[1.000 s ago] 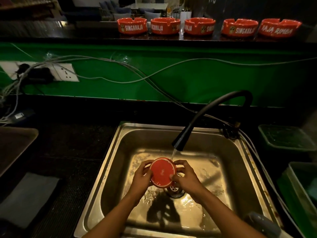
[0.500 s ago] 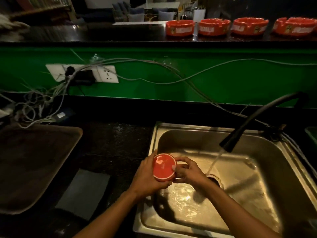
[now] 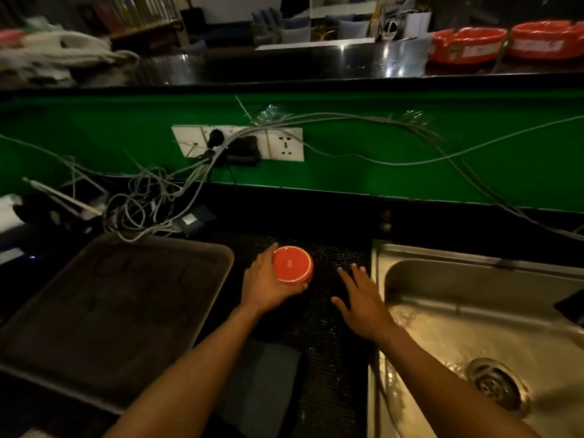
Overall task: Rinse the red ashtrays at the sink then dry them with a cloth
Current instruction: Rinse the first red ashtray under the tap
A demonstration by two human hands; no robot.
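My left hand (image 3: 265, 286) grips a red ashtray (image 3: 292, 264), bottom side up, over the black mesh mat (image 3: 331, 314) between the tray and the sink. My right hand (image 3: 360, 298) hovers just right of the ashtray with fingers spread, holding nothing. The steel sink (image 3: 474, 327) lies at the right, wet, with its drain (image 3: 494, 382) visible. Two more red ashtrays (image 3: 467, 45) (image 3: 546, 41) stand on the upper counter at the back right. A grey cloth (image 3: 262, 384) lies on the counter under my left forearm.
A large dark tray (image 3: 104, 305) sits left of the mat. A tangle of cables (image 3: 151, 200) and a wall socket strip (image 3: 237, 143) hang on the green wall behind. The black faucet tip (image 3: 572, 306) shows at the right edge. A pile of pale cloths (image 3: 60, 55) lies on the back counter at left.
Both hands carried the ashtray left out of the sink to above the mat. My right hand let go of it and now only the left holds it. The view swung left.
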